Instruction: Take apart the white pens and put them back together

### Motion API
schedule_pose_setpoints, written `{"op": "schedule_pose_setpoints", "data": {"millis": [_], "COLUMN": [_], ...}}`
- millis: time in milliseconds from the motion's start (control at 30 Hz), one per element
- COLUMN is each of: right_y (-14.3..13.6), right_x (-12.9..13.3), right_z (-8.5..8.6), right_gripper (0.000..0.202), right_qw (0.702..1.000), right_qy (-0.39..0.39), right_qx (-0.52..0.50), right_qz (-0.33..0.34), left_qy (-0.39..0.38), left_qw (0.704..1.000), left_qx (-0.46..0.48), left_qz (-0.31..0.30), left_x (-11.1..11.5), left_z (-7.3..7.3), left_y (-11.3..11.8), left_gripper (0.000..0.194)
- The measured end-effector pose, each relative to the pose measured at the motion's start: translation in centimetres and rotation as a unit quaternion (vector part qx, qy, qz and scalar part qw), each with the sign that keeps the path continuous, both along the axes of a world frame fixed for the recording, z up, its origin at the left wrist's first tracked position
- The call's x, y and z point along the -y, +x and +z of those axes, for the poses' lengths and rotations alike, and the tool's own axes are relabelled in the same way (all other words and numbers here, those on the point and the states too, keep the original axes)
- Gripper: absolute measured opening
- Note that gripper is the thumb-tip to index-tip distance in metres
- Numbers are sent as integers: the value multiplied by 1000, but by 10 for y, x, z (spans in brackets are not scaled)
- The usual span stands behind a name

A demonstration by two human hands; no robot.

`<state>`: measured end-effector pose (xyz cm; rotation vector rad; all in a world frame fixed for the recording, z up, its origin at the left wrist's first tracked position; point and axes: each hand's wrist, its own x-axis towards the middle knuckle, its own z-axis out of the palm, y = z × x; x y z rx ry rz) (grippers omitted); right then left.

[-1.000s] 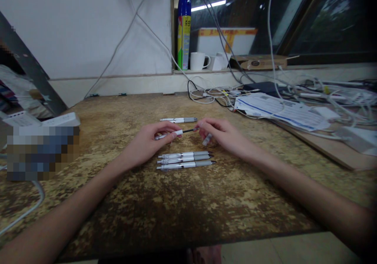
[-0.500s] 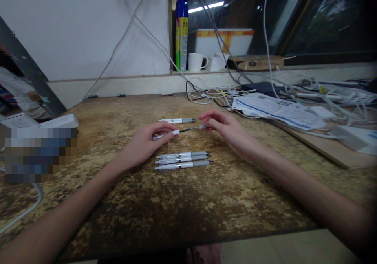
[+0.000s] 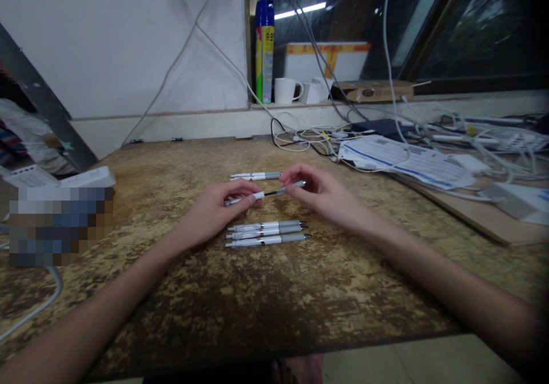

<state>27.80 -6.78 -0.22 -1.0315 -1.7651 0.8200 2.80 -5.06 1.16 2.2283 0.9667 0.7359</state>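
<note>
My left hand pinches the white pen barrel, from which a dark refill sticks out to the right. My right hand is closed on a grey pen grip, which surrounds the refill's right end. A short stretch of refill shows between barrel and grip. Behind the hands lies a white and grey pen, its right tip hidden by my right fingers. In front of them, three similar pens lie side by side, tips to the right.
The worn wooden table carries tangled cables, a printed paper sheet and a white adapter at the right. A power strip lies left. A spray can and white mug stand on the sill.
My right hand has moved slightly left and brought the grey grip over the refill's end. Less of the refill shows. My left hand has shifted slightly right.
</note>
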Motion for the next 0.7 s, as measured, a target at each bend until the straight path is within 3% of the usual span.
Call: {"op": "schedule_pose_setpoints", "data": {"millis": [200,700], "right_y": [-4,-5], "right_x": [4,5], "right_z": [-3,-3], "right_gripper": [12,9], "right_qw": [998,997], "right_qy": [12,18], "right_qx": [0,20], "right_qz": [55,75], "left_qy": [-4,2], "left_qw": [1000,999], "left_qx": [0,9], "left_qz": [-22,-37], "left_x": [2,5], "left_z": [-2,-1], "left_y": [1,4], "left_gripper": [32,26]}}
